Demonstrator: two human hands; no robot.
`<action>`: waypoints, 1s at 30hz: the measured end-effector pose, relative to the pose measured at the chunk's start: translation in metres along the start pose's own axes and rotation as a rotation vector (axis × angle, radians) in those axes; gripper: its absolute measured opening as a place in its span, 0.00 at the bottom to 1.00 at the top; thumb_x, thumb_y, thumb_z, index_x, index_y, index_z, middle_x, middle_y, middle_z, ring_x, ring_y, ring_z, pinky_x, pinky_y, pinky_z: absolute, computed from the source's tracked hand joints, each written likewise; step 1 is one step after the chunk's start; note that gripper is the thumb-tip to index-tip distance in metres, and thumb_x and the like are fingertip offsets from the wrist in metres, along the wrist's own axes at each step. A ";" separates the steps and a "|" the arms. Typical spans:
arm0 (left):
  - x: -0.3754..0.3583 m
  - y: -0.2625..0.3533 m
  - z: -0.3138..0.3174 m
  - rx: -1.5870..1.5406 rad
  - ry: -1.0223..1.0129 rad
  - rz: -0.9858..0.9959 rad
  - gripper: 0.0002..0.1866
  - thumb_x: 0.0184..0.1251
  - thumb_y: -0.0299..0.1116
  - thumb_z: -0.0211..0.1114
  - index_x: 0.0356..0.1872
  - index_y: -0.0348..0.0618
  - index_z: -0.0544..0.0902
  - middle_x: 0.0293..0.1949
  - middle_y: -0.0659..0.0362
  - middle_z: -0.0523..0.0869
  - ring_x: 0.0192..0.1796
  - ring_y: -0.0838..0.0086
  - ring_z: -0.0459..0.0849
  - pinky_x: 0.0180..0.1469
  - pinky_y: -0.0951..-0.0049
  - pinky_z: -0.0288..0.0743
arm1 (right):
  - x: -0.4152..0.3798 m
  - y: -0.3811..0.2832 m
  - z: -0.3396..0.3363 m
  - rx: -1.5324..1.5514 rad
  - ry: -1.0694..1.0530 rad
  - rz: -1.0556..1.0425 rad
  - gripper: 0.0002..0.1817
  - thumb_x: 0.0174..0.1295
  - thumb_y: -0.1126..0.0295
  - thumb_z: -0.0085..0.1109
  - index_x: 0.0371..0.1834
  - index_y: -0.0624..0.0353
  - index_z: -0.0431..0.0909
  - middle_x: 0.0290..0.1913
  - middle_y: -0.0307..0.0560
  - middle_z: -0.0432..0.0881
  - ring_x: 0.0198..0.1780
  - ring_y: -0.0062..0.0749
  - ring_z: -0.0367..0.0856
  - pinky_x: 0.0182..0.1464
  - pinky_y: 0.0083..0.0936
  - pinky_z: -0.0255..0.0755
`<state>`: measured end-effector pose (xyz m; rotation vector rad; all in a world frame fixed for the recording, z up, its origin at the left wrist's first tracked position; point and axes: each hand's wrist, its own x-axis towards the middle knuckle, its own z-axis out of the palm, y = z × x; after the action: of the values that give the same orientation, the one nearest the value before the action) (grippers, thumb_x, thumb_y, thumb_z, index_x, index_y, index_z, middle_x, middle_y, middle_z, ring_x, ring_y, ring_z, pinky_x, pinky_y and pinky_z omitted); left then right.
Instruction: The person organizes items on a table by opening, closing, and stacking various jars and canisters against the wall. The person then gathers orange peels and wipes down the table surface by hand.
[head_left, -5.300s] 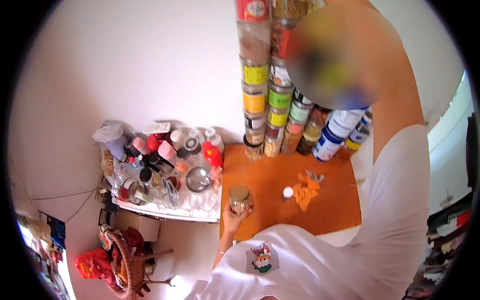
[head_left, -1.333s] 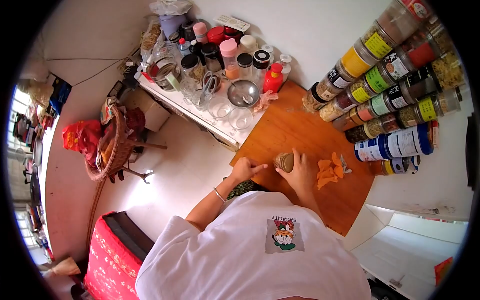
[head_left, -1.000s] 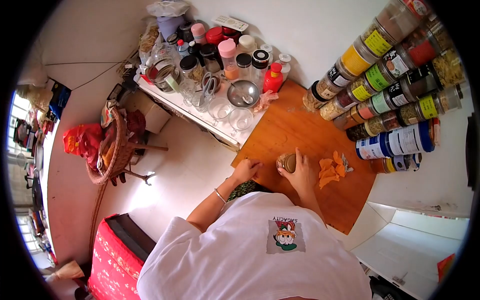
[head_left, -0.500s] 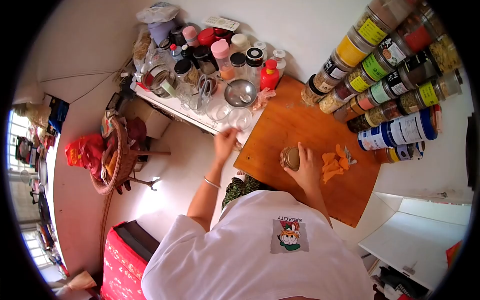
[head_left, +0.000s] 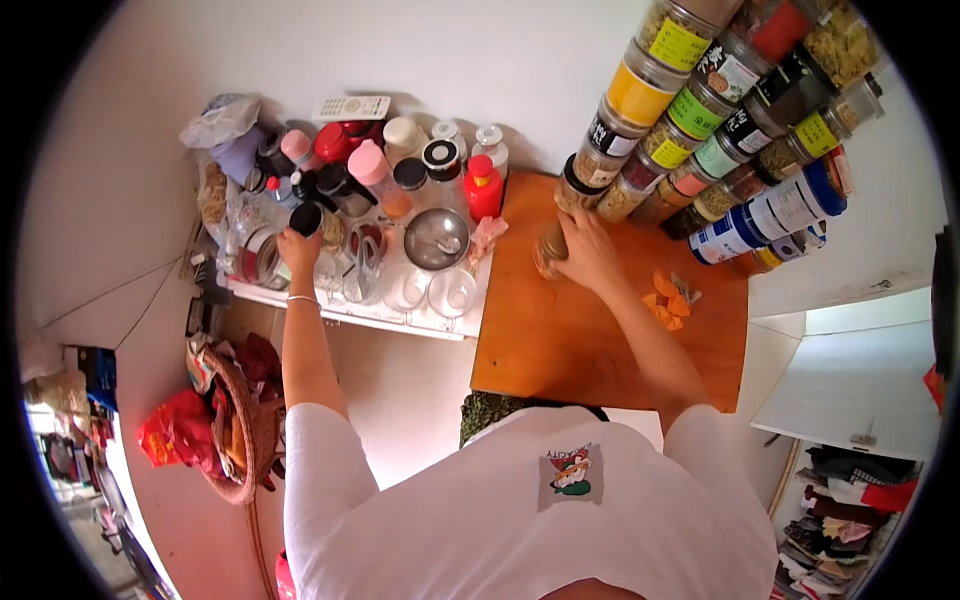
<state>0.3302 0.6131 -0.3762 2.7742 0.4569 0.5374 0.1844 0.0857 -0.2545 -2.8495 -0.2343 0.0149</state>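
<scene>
Since half a second earlier, the left hand point(head_left: 297, 247) had travelled from the glass bowls out to the far left of the white surface point(head_left: 350, 312), and the right hand point(head_left: 585, 252) had carried the small jar point(head_left: 551, 246) up the wooden surface point(head_left: 560, 340) toward the wall. That right grip was clamped around the small jar, fingers wrapped over its side, the jar tilted and touching or just above the wood; which could not be told. Just beyond it rose the stacked spice jars point(head_left: 700, 120), the lowest near the fingertips. Right of the grip lay orange scraps point(head_left: 668, 300) on the wood. The left grip was closed on a black-lidded jar point(head_left: 307, 219), fingers curled about it from below. Beside it to the right lay scissors point(head_left: 365, 265), then a steel bowl point(head_left: 437, 239) and two glass bowls point(head_left: 452, 291). A red bottle point(head_left: 483, 187) stood between the two hands.
</scene>
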 end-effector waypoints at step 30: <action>0.008 0.128 -0.144 0.099 0.271 0.343 0.39 0.42 0.43 0.79 0.58 0.41 0.73 0.55 0.45 0.77 0.58 0.47 0.74 0.59 0.51 0.72 | -0.129 0.064 0.089 0.169 0.184 0.195 0.25 0.65 0.66 0.59 0.65 0.57 0.72 0.75 0.54 0.57 0.69 0.52 0.67 0.60 0.42 0.73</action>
<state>0.3122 0.5293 -0.2036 2.9014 0.0579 1.0023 0.0642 0.0291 -0.3598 -2.6727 0.0796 -0.1792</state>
